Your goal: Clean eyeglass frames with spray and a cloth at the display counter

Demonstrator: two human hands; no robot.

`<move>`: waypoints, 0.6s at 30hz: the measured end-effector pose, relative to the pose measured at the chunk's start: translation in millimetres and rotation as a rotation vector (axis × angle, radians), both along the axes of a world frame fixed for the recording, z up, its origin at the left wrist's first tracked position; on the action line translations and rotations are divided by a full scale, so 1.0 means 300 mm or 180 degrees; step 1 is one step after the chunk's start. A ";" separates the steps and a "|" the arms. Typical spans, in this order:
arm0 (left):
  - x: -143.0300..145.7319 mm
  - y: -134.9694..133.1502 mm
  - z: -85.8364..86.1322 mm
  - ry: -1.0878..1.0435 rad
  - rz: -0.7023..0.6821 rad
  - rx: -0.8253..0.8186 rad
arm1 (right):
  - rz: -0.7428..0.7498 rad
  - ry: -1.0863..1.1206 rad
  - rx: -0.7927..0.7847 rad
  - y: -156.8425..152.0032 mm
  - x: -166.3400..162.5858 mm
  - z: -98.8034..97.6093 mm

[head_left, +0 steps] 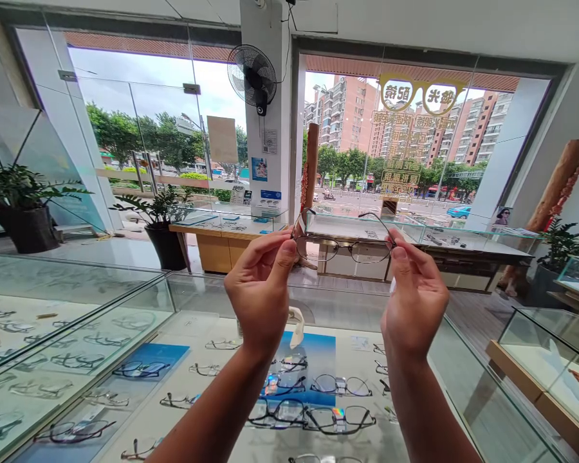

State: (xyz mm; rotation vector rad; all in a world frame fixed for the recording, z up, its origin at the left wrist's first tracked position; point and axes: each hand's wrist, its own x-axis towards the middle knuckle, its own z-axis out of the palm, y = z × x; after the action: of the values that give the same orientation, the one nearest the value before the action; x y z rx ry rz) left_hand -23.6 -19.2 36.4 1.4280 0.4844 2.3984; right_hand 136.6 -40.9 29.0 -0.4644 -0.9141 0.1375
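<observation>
A pair of thin-rimmed eyeglasses [346, 247] is held up level in front of me, above a glass display case. Its temples are unfolded and point away from me. My left hand [265, 289] pinches the frame at its left end between thumb and fingers. At the right end, my right hand [415, 292] grips it the same way, thumb toward me. Below my hands, several eyeglass frames [341, 386] lie in rows inside the case, some on a blue card [318, 350].
Glass cases with more frames [67, 360] extend to the left. Another glass case [550, 366] stands at the right. Farther back are counters [222, 247], potted plants [166, 225], a wall fan [252, 76] and large shop windows facing a street.
</observation>
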 end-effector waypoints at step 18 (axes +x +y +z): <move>0.000 0.003 -0.005 0.0066 -0.0128 -0.0054 | 0.0335 -0.0061 -0.0019 -0.009 -0.001 0.010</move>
State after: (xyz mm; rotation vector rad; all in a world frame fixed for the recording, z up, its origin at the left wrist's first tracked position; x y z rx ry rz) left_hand -23.7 -18.4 34.9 1.4429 0.4756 2.3449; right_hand 136.2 -43.5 32.1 -0.4239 -0.9575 0.2320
